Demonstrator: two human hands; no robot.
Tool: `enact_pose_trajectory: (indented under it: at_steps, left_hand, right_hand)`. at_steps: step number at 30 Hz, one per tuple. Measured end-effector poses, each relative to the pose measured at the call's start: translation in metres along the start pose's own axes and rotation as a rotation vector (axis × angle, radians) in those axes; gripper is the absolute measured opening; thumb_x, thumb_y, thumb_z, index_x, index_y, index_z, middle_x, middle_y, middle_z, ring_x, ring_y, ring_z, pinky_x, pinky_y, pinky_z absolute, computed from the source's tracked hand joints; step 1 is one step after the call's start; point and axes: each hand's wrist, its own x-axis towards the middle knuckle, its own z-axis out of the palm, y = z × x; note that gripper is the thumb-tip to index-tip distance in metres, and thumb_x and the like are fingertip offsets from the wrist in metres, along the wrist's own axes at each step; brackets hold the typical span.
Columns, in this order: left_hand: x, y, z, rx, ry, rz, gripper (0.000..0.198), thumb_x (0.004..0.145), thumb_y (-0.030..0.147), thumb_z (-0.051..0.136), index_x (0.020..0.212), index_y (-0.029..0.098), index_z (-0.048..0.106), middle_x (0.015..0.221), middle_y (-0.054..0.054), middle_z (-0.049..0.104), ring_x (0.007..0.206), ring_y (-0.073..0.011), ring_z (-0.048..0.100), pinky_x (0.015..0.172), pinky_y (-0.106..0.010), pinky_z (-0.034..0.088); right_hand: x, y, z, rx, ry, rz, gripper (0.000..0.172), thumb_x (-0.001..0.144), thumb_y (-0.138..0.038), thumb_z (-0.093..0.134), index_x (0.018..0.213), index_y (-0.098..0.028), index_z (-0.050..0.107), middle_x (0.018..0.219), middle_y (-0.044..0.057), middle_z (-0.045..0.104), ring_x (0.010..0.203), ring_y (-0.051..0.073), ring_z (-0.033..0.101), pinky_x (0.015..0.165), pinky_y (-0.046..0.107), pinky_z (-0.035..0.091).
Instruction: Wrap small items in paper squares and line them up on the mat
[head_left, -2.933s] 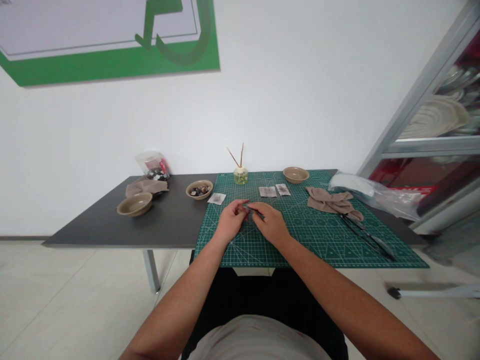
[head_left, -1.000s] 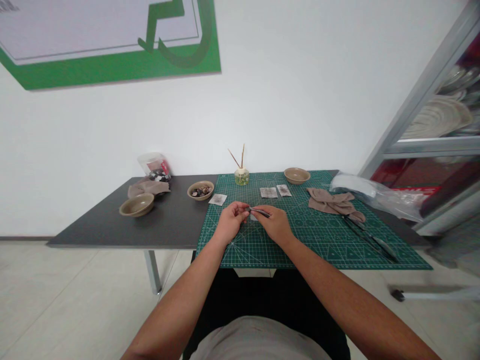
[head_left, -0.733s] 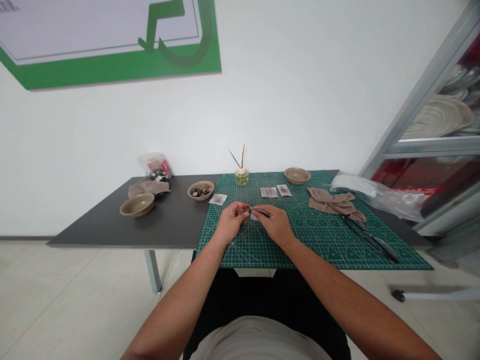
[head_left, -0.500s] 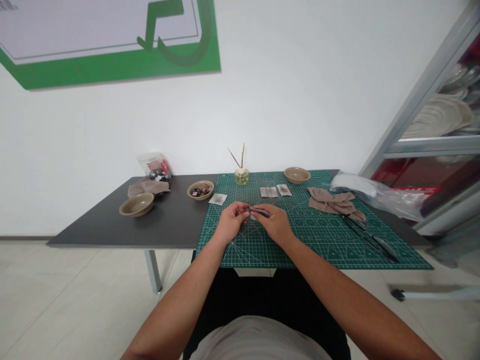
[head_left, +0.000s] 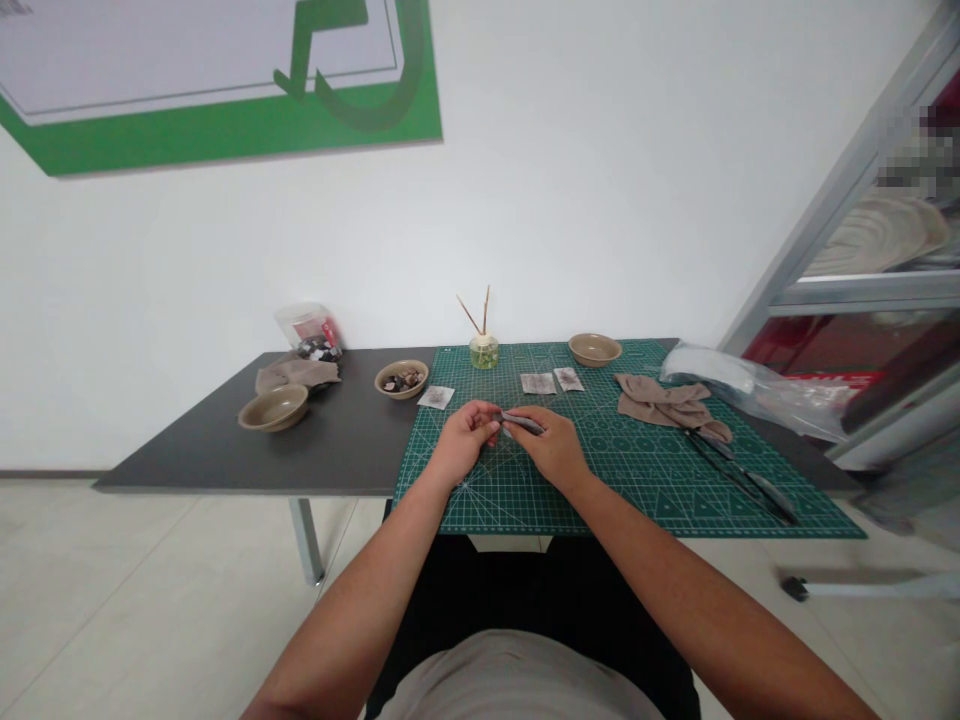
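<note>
Both hands meet above the green cutting mat (head_left: 480,500), near its front left part. My right hand (head_left: 553,448) is closed on a slim grey piece (head_left: 523,423), pinched between thumb and fingers; its exact kind is too small to tell. The thumb and fingers of my left hand (head_left: 466,438) close at the left end of this piece. Fingers hide what the left fingertips grip. Beyond the hands lie small white squares with dark specks: one at the left (head_left: 436,398), two at the right (head_left: 538,384).
A bowl of dark and brown bits (head_left: 403,380) stands left of the mat, with another bowl (head_left: 274,410), a cloth and a tipped clear jar (head_left: 309,330). A reed diffuser (head_left: 484,351), third bowl (head_left: 595,349), brown cloth (head_left: 667,402), black-handled tools (head_left: 739,475) and plastic bag (head_left: 750,385) surround the work spot.
Both hands stay almost in place. The grey piece has turned slightly between the fingers, and its upper face looks lighter. Everything else on the table is unmoved.
</note>
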Motion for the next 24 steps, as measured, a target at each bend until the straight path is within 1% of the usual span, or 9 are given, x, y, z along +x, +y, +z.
enact_pose_trajectory:
  at_steps: [2,6,8,11,12,14,18,21,24]
  left_hand:
    - [0.0003,0.0002,0.0002,-0.006,-0.001,0.015,0.021,0.073,0.022,0.065,0.093,0.017,0.06,0.063,0.004,0.055,0.056,-0.0093,0.051,0.058,-0.023,0.041]
    - [0.0006,0.0017,0.0011,0.01,0.081,0.073,0.023,0.071,0.018,0.065,0.093,0.018,0.06,0.067,0.004,0.054,0.061,-0.01,0.054,0.064,-0.024,0.044]
    - [0.0007,0.0023,0.0013,0.049,0.093,0.071,0.02,0.073,0.02,0.065,0.092,0.018,0.061,0.069,0.003,0.056,0.064,-0.0109,0.056,0.066,-0.025,0.045]
    - [0.0007,0.002,0.0009,0.111,0.057,0.051,0.015,0.077,0.026,0.063,0.09,0.018,0.064,0.072,0.001,0.061,0.067,-0.0117,0.057,0.068,-0.026,0.045]
    - [0.0008,0.0014,0.0006,0.128,0.044,0.053,0.014,0.077,0.026,0.063,0.088,0.017,0.065,0.073,0.001,0.061,0.067,-0.0116,0.057,0.068,-0.025,0.045]
    - [0.0011,-0.0002,-0.0001,0.159,0.03,0.069,0.013,0.075,0.024,0.064,0.086,0.017,0.066,0.073,0.001,0.061,0.068,-0.0113,0.056,0.068,-0.025,0.043]
    - [0.0018,-0.0037,-0.0016,0.145,0.077,0.073,0.017,0.07,0.021,0.069,0.086,0.017,0.065,0.075,0.001,0.062,0.071,-0.011,0.056,0.07,-0.024,0.043]
    - [0.0013,-0.0042,-0.0017,0.107,0.082,0.018,0.019,0.068,0.023,0.072,0.085,0.016,0.065,0.072,0.0,0.063,0.067,-0.0111,0.057,0.067,-0.024,0.044]
    - [-0.0001,-0.0021,-0.0006,0.071,0.077,-0.022,0.02,0.066,0.024,0.074,0.082,0.015,0.067,0.071,-0.001,0.065,0.066,-0.0117,0.059,0.066,-0.025,0.044]
  right_hand:
    - [0.0006,0.0009,-0.0004,-0.001,-0.002,0.015,0.014,0.079,-0.028,0.063,0.088,-0.023,0.072,0.088,0.003,0.074,0.081,0.02,0.068,0.078,0.034,0.053]
    - [0.0039,0.0057,-0.0006,0.0,0.045,0.097,0.014,0.077,-0.032,0.064,0.084,-0.023,0.072,0.083,0.003,0.073,0.079,0.021,0.068,0.075,0.034,0.054]
    - [0.0057,0.0084,0.0002,0.066,0.071,0.187,0.017,0.076,-0.035,0.064,0.085,-0.022,0.07,0.082,0.003,0.071,0.075,0.021,0.067,0.067,0.033,0.055]
    - [0.0065,0.0101,0.0023,0.19,0.055,0.291,0.022,0.075,-0.039,0.064,0.087,-0.021,0.068,0.082,0.003,0.069,0.069,0.019,0.066,0.054,0.029,0.055]
    - [0.0062,0.01,0.0028,0.202,0.045,0.292,0.023,0.075,-0.039,0.064,0.088,-0.021,0.068,0.083,0.003,0.069,0.068,0.019,0.065,0.052,0.028,0.055]
    - [0.0052,0.0094,0.0032,0.163,0.022,0.256,0.022,0.075,-0.039,0.064,0.088,-0.021,0.067,0.082,0.002,0.069,0.068,0.018,0.065,0.054,0.028,0.055]
    - [0.0044,0.0085,0.0012,0.027,-0.023,0.173,0.019,0.075,-0.036,0.065,0.088,-0.022,0.068,0.075,0.0,0.068,0.062,0.016,0.063,0.062,0.029,0.052]
    - [0.0053,0.0082,-0.0009,-0.021,-0.045,0.119,0.017,0.076,-0.035,0.065,0.087,-0.022,0.069,0.076,0.0,0.07,0.069,0.018,0.064,0.068,0.031,0.05]
    - [0.0059,0.0077,-0.0019,-0.019,-0.048,0.109,0.018,0.076,-0.036,0.064,0.087,-0.022,0.07,0.08,0.001,0.071,0.074,0.019,0.065,0.07,0.031,0.048]
